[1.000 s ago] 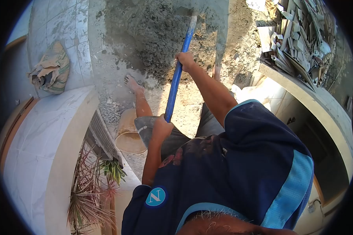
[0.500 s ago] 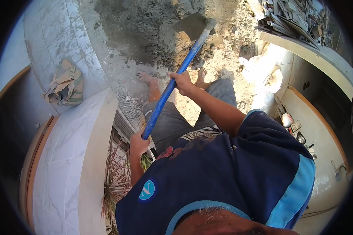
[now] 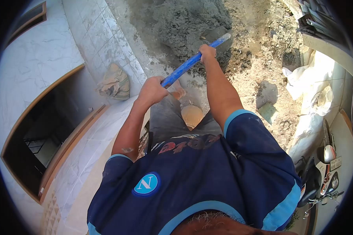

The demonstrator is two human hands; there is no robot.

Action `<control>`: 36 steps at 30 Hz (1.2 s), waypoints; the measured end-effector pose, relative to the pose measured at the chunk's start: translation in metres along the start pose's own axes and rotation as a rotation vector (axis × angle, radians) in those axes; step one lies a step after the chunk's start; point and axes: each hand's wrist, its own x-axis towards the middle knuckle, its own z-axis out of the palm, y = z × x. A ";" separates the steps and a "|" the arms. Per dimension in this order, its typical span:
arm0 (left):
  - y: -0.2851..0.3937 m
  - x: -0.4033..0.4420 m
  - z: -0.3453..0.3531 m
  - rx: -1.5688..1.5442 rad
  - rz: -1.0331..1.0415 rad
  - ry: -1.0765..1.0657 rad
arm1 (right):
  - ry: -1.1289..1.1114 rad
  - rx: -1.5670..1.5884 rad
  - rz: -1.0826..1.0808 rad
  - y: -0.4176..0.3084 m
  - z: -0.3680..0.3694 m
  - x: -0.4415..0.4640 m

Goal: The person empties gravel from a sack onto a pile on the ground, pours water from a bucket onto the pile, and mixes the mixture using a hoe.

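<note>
A hoe [image 3: 183, 73] with a blue handle slants up and to the right in front of my body. My left hand [image 3: 152, 91] is wrapped round the butt end of the handle. Further along, close to the pale far end, my right hand [image 3: 207, 53] grips it as well. The hoe's blade is hard to make out; its grey shape blends into a heap of wet grey mortar [image 3: 184, 27] beneath it. Part of one bare foot [image 3: 177, 91] shows under the handle, near the heap.
A crumpled sack [image 3: 115, 83] stands by the tiled wall on the left. White sacks [image 3: 302, 84] lie along the right side, below a ledge [image 3: 327, 49] bearing stacked tile pieces [image 3: 323, 21]. A motorcycle [image 3: 325, 176] is parked at lower right. Rubble covers the ground.
Both hands and the hoe have moved forward, away from my body. The blade, plainly visible before, now merges with the mortar. My view has shifted left.
</note>
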 end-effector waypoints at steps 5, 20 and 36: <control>-0.006 0.021 -0.010 0.111 0.028 -0.043 | -0.007 0.043 0.028 -0.004 0.014 0.017; -0.245 0.203 -0.079 0.341 0.301 -0.386 | 0.253 -0.030 0.112 0.031 0.147 -0.052; -0.066 0.389 0.105 0.124 0.759 -0.497 | 0.805 0.277 -0.509 -0.040 -0.043 0.130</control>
